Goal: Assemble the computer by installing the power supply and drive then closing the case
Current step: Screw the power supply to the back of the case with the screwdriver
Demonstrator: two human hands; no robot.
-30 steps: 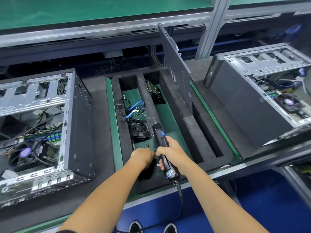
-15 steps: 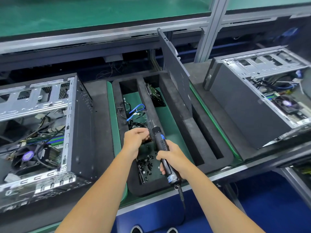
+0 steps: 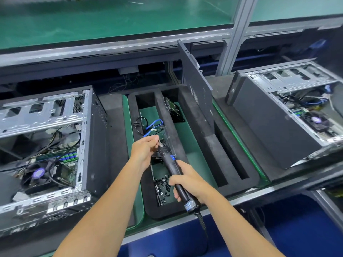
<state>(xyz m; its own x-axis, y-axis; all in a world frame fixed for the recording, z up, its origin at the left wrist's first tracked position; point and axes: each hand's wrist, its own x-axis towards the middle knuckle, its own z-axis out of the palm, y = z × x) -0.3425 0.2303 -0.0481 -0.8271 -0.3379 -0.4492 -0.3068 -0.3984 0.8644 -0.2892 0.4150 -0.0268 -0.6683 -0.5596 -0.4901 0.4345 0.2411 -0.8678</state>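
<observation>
Workbench [image 3: 115, 115] surface is dark grey, backed by a green-topped shelf [image 3: 111, 19] on aluminium framing. Two open computer cases rest on it — one at left [image 3: 55, 145], one at right [image 3: 289, 115]. Between them lies one black foam tray [image 3: 200, 138] with a heap of screws [image 3: 164, 186], one drive [image 3: 171, 108] and one upright side panel [image 3: 196, 89]. Right hand [image 3: 187, 179] grips one electric screwdriver [image 3: 172, 167]; left hand [image 3: 144, 147] pinches at its tip.

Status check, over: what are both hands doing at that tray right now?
Right hand grips black electric screwdriver. Left hand pinches at its tip; screw too small to confirm. Small black screws piled in black foam tray. Nothing obstructing.
</observation>
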